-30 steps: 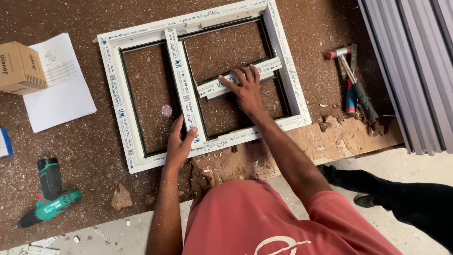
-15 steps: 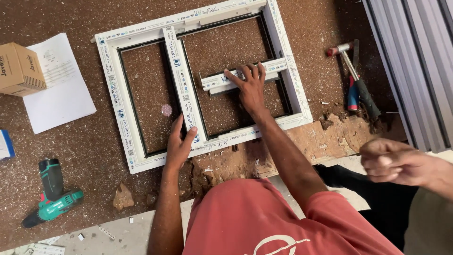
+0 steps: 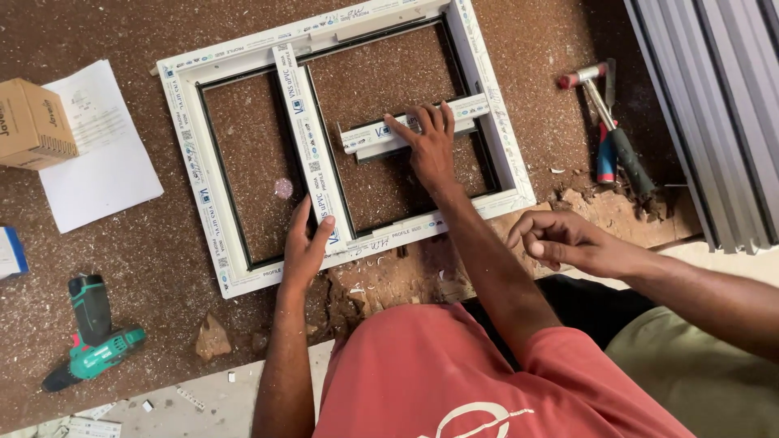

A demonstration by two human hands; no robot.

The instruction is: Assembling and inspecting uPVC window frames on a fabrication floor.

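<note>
Surface: brown chipboard worktop [image 3: 162,268], speckled and chipped at its near edge, is filling the head view; everything below is placed relative to the white window frame [image 3: 191,162].
Window frame: it is lying flat in the middle of the worktop, a white plastic rectangle with dark inner seals, split into two openings by an upright mullion [image 3: 304,138].
Left hand [image 3: 302,247]: it is resting released on the frame's near rail at the foot of the mullion, fingers stretched up along the left opening and thumb lying against the mullion; it is pressing rather than clenching.
Right hand [image 3: 430,146]: it is lying flat and spread, palm down, inside the right opening, pinning a short white profile piece [image 3: 369,136] that is sitting crosswise between the mullion and the frame's right side.
Co-worker's hand [image 3: 560,239]: it is hovering loosely curled just off the frame's near right corner, touching nothing.
Tools: a hammer [image 3: 604,109] and a blue-handled tool [image 3: 606,162] are lying right of the frame; a green drill [image 3: 93,337] is lying off its near left corner.
Containers: a cardboard box [image 3: 32,122] is sitting closed left of the frame, partly on a white paper sheet [image 3: 101,162]; its contents are not showing.
Far right: grey metal profiles [image 3: 714,105] are lying well beyond the frame.
</note>
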